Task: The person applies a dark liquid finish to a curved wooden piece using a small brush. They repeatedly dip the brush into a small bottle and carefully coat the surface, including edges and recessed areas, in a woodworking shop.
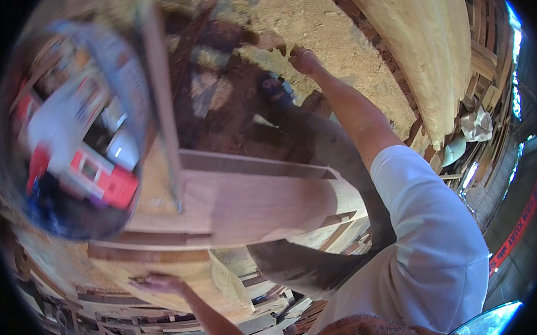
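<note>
My left hand [160, 284] lies with its fingers stretched out along the side of a light wooden block [183, 264]. Above that block sits a smooth pinkish wooden piece [252, 204] with raised dark edges. My right arm reaches out over a floor covered in sawdust [347, 53], and nothing shows in my right hand [304, 61]. Its fingers are small and loosely bent, seemingly apart. Beneath this arm is my sandalled foot [277, 90].
A round tub [135, 71] at the left holds a red and white box [104, 177], a white cup [122, 148] and blurred items. A narrow upright strip [161, 100] stands beside it. Far right lie a big pale timber [419, 41] and stacked wood offcuts [482, 59].
</note>
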The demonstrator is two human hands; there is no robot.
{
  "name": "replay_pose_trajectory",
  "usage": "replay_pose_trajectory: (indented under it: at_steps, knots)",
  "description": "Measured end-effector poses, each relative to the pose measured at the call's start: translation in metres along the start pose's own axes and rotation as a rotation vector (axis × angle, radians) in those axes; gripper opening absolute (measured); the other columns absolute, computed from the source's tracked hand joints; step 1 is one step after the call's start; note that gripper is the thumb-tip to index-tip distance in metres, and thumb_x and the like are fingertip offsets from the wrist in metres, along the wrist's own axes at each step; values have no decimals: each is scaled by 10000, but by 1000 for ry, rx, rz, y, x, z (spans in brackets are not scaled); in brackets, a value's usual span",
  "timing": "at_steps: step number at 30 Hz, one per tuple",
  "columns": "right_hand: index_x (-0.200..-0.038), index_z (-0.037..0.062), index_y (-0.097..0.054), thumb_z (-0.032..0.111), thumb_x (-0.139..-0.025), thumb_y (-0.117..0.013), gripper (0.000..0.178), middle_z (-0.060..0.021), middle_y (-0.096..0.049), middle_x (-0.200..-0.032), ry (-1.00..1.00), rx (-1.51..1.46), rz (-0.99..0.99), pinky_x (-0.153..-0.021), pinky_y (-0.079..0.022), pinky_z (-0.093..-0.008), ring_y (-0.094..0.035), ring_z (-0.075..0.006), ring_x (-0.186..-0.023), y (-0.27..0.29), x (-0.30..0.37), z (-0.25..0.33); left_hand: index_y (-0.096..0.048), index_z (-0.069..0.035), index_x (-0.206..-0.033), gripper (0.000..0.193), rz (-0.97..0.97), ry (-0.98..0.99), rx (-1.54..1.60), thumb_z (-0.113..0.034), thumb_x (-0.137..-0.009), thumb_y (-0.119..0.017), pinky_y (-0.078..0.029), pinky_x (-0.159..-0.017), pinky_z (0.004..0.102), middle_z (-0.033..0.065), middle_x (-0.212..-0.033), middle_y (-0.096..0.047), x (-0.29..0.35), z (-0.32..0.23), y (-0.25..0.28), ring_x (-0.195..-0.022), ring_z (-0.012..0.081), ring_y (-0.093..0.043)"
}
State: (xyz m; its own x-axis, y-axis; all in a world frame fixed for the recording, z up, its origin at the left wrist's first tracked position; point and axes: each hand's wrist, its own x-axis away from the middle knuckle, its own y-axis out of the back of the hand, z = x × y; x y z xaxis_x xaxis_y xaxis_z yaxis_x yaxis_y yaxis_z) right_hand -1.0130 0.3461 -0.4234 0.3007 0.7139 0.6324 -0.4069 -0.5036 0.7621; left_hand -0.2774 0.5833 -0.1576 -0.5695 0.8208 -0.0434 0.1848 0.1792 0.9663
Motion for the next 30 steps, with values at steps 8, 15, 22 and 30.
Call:
replay_pose_trajectory:
  at_steps: [8,15,22,30]
  knots:
    - [-1549,116,-537,296,-1003,-691,595,-195,-536,-1586,-289,14,-244,-1190,-455,-457,-520,-389,-1457,55,-128,-109,-294,23,-1655,760,40,171,-112,-549,-1155,-275,-384,-1254,573,322,-1668,-318,-2,-22,20,-1547,444,-356]
    - [-1269,73,-669,246,-1051,-607,286,-235,-722,-1206,32,-28,-393,-947,-541,-527,-680,-419,-1142,61,-155,-117,-361,-21,-1644,726,26,85,-323,-546,-1158,-236,-380,-1225,605,276,-1650,-373,0,-36,35,-1512,473,-373]
    - [-1095,76,-702,273,-1044,-634,216,-204,-741,-897,110,42,-165,-723,-549,-512,-710,-446,-818,30,-17,-107,-286,45,-1660,759,26,33,-81,-505,-1146,-384,-256,-1305,540,287,-1712,-291,2,-28,10,-1582,416,-315]
    - [-1134,29,-764,65,-986,-751,153,-155,-787,-1107,365,-268,260,-802,-592,-416,-768,-300,-961,84,210,136,-387,-2,-1634,791,-34,41,-55,-412,-1018,-667,-228,-1282,571,302,-1695,-330,2,-18,4,-1580,469,-292]
